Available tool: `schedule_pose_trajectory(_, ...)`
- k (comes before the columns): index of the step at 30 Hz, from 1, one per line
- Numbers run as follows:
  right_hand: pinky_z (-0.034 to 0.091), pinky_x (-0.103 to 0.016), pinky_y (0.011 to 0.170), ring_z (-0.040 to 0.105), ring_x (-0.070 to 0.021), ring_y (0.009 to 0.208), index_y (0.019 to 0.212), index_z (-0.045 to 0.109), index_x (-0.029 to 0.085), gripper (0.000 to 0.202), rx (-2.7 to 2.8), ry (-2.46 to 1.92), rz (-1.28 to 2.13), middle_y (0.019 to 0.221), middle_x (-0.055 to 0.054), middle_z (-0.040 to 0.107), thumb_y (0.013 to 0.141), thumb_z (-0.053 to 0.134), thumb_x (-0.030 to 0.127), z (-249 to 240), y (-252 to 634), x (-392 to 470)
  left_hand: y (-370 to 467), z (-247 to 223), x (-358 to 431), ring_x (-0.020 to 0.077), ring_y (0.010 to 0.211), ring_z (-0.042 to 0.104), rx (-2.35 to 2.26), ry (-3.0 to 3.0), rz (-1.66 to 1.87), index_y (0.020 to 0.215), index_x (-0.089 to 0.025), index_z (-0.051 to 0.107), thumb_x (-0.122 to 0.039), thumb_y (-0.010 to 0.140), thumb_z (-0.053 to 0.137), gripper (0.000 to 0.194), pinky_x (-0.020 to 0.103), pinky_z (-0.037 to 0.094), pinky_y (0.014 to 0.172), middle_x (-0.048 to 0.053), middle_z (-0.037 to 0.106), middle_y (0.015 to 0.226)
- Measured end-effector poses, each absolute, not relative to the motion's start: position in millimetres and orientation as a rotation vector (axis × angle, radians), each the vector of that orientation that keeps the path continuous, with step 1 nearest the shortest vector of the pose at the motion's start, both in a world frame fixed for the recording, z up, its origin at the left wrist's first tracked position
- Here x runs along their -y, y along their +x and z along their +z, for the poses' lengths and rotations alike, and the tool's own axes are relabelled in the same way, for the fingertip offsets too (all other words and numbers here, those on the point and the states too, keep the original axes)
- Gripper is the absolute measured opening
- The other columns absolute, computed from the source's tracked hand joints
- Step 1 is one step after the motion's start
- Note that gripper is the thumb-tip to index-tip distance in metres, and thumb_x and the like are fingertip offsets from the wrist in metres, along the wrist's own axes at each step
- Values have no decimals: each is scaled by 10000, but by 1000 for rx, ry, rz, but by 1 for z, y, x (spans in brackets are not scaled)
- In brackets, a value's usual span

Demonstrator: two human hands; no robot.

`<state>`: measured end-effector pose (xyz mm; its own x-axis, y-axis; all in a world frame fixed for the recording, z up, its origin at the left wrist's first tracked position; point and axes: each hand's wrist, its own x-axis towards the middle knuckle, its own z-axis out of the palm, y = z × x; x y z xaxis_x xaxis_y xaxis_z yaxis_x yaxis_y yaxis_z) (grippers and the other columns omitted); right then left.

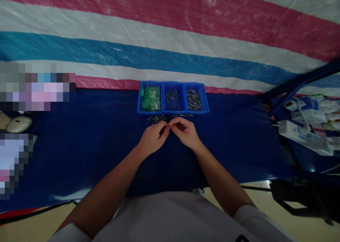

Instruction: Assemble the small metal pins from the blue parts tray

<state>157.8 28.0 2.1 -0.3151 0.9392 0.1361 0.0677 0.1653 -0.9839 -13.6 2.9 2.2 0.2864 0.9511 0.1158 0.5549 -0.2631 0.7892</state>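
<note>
My left hand (154, 137) and my right hand (186, 131) meet fingertip to fingertip above the dark blue table cover. Both are pinched closed, and whatever sits between their fingertips is too small to name. Just beyond them lies a loose row of thin dark metal pins (156, 119). Behind that, three blue bins stand side by side. The left bin (139, 103) holds green-tinted plastic bags (151, 98). Scattered short metal pieces (172, 96) lie in the middle bin (174, 85). A denser heap of small metal pieces (193, 100) fills part of the right bin (204, 95).
A striped plastic sheet (170, 29) hangs behind the table (239, 135). To the right are a dark metal frame bar (287, 96), a white power strip (294, 132) and clutter. A pale computer mouse (19, 124) lies at the left beside pixelated areas.
</note>
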Motion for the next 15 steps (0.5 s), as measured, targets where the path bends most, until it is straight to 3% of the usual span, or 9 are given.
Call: schedule_pose_trajectory(15,527,-303,759,650,-155,828,870,678,223,135,1584,-1008,1266,882,-34,690,858,654,356,1,158,-28,-14,2,-3,140,680,620,-1342,1941,813,923,-190,593,-267,949,464,153,256,438,633,7,652,761)
